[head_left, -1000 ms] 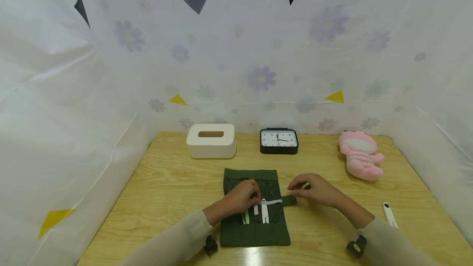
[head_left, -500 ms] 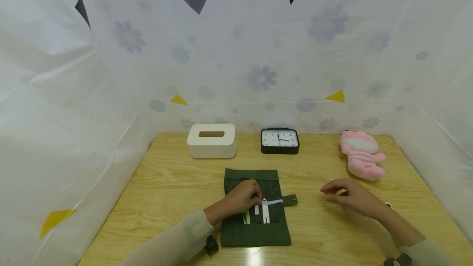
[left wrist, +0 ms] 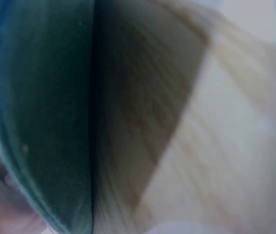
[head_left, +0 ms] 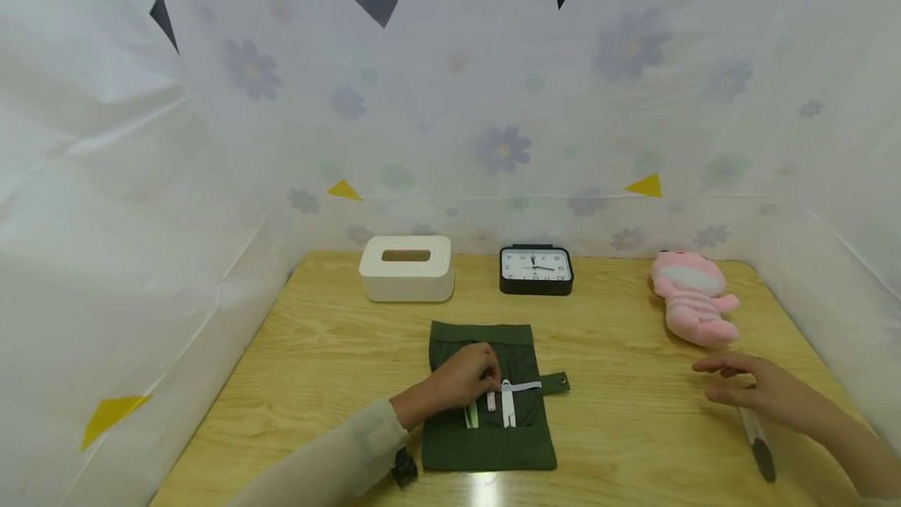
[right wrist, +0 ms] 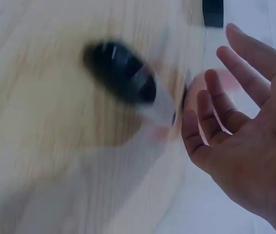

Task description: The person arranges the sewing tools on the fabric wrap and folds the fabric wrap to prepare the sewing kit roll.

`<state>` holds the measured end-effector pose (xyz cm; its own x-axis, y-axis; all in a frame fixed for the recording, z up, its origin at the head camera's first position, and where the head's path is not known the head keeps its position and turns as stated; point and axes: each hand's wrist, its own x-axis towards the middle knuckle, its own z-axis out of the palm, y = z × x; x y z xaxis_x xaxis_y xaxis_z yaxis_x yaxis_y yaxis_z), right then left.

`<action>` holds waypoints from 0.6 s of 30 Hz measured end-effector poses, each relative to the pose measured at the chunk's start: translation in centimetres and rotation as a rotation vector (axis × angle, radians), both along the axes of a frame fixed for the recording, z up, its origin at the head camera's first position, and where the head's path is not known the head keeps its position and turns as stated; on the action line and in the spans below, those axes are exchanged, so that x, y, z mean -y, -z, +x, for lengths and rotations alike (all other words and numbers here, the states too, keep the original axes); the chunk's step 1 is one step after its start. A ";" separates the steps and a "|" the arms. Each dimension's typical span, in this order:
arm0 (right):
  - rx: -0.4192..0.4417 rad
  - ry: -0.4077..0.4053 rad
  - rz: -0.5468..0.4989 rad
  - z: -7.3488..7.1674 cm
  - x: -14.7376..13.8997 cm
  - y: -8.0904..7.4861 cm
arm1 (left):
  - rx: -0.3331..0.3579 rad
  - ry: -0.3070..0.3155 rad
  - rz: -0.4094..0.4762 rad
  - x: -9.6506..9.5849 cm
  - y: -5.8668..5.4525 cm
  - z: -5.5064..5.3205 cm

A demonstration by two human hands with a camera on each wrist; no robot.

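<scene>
A dark green fabric roll-up pouch (head_left: 489,448) lies spread on the table, its snap tab (head_left: 556,382) sticking out to the right. My left hand (head_left: 461,375) rests over its middle, fingers curled and pinching the white elastic band (head_left: 524,386). Below the band show a slim white tool with a split end (head_left: 508,409), a small pink item (head_left: 491,401) and a green-and-white item (head_left: 471,415). In the left wrist view, the pouch's edge (left wrist: 45,107) fills the left side. My right hand (head_left: 767,393), fingers spread and holding nothing, hovers over a white-handled tool with a dark oval end (head_left: 762,460).
Along the back of the table stand a white tissue box (head_left: 407,280) and a black-framed clock (head_left: 536,286), turned upside down. A pink plush toy (head_left: 693,307) lies at the back right. White patterned sheeting (head_left: 450,100) walls in the table (head_left: 619,444).
My right hand has moved away from the snap tab, rightward to the white-handled tool. My left hand has stayed on the pouch.
</scene>
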<state>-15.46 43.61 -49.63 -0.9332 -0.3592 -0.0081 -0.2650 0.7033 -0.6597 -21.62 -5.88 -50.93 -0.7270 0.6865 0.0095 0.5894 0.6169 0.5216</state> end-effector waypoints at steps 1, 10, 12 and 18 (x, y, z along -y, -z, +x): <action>0.008 0.003 0.015 0.1 -0.8 0.2 | -0.001 -0.001 0.001 0.0 0.0 0.0; -0.022 -0.075 -0.015 0.8 -6.3 2.4 | 0.013 0.000 0.011 0.1 0.0 0.2; -0.039 -0.108 -0.037 0.9 -6.7 2.8 | 0.004 -0.002 0.009 0.0 0.0 0.2; -0.093 -0.179 -0.082 1.0 -6.7 3.3 | 0.015 -0.014 0.003 -0.1 0.0 0.1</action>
<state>-14.46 50.27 -52.96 -0.8498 -0.5151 0.1114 -0.4434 0.5846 -0.6795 -21.56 -5.83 -50.89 -0.7365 0.6765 0.0007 0.5729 0.6231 0.5325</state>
